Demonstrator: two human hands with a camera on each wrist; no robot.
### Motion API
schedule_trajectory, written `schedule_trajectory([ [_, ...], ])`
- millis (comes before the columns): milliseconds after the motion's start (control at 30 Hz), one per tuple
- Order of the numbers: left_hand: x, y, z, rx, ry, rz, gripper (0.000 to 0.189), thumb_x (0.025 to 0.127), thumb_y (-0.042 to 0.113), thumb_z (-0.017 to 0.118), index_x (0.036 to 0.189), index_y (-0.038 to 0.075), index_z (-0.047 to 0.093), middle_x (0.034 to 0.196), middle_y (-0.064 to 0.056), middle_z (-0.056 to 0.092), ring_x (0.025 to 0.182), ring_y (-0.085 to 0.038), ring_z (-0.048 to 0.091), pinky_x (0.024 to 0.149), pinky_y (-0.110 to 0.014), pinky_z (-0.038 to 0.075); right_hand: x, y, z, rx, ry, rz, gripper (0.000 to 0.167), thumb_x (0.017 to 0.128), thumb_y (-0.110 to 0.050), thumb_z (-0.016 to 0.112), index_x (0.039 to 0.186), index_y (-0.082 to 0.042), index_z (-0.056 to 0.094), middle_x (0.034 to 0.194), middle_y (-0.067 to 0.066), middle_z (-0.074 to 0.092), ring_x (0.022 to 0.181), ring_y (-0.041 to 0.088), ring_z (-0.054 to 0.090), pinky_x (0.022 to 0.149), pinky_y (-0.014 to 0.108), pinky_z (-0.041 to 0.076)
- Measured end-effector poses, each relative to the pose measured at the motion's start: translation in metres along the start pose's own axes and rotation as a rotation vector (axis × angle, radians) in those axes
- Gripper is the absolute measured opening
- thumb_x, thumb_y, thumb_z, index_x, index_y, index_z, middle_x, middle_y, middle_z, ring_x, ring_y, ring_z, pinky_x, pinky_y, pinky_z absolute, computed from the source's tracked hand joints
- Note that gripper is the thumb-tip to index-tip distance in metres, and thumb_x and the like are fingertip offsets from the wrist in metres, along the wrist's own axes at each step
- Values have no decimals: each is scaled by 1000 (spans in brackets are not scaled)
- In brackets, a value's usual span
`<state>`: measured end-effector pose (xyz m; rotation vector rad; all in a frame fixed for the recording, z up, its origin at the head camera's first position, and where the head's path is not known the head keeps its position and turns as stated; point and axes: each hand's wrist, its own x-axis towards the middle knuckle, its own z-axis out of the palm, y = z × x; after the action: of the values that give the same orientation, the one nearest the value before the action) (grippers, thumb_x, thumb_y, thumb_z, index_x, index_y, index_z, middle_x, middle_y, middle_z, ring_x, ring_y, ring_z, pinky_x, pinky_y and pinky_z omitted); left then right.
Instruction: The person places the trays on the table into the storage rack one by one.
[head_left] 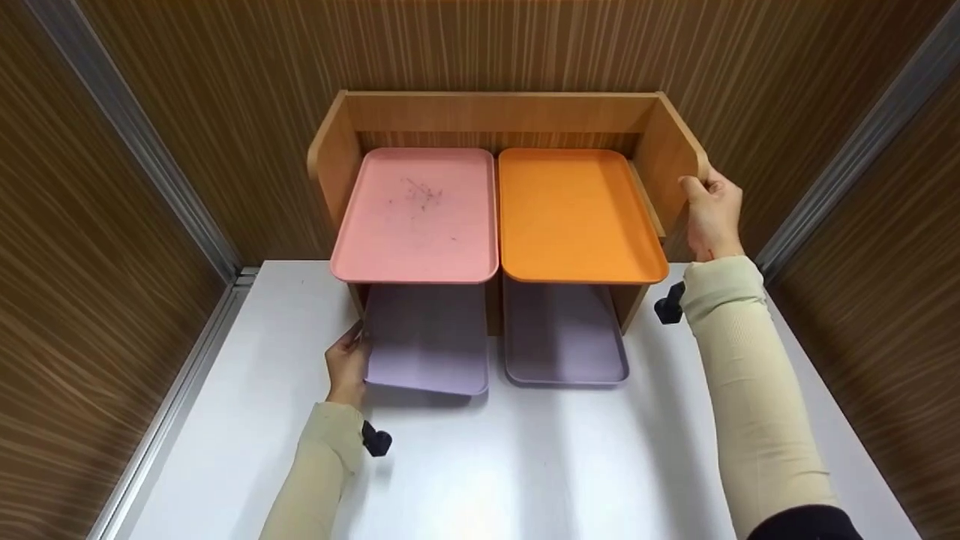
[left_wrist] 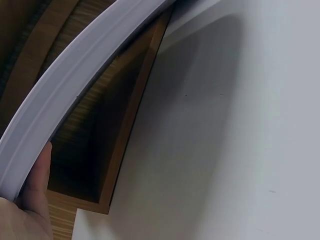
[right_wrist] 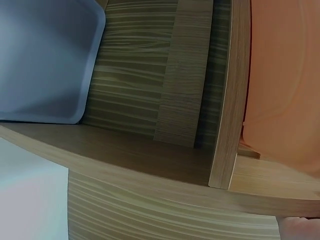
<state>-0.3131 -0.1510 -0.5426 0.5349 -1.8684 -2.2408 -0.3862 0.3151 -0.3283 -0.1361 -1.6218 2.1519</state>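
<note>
My left hand (head_left: pixel 346 367) grips the left edge of a lavender tray (head_left: pixel 427 352) in the lower left bay of a wooden two-tier shelf (head_left: pixel 495 109). In the left wrist view this tray's rim (left_wrist: pixel 60 92) stands above the white table, thumb against it. Its front juts out of the bay, left corner higher than the right. At the other side my right hand (head_left: pixel 716 214) holds the front edge of the shelf's right side panel (head_left: pixel 673 150), thumb on the inner face. A second lavender tray (head_left: pixel 566 352) lies in the lower right bay, its front sticking out.
On the upper tier a pink tray (head_left: pixel 420 232) with dark marks sits beside an orange tray (head_left: pixel 577 217). The shelf stands on a white table (head_left: pixel 465 480). Wood-grain walls (head_left: pixel 105 300) with metal strips enclose the back and both sides.
</note>
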Motion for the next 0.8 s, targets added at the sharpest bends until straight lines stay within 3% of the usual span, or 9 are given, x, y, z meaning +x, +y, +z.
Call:
schedule_trajectory([
  [367, 12, -10, 15, 68, 65, 54, 37, 91, 4, 56, 127, -7, 54, 126, -29, 53, 115, -32, 53, 97, -39, 42, 0, -2, -4, -24, 4, 4, 36, 87, 7, 48, 122, 5, 59, 111, 14, 64, 104, 26, 54, 93, 35, 41],
  [800, 23, -11, 23, 120, 23, 41, 36, 93, 4, 52, 129, -3, 54, 134, -23, 50, 125, -31, 45, 103, -41, 36, 0, 1, -1, -48, 11, -13, 32, 86, 7, 49, 115, 7, 62, 106, 14, 64, 101, 25, 54, 89, 31, 43],
])
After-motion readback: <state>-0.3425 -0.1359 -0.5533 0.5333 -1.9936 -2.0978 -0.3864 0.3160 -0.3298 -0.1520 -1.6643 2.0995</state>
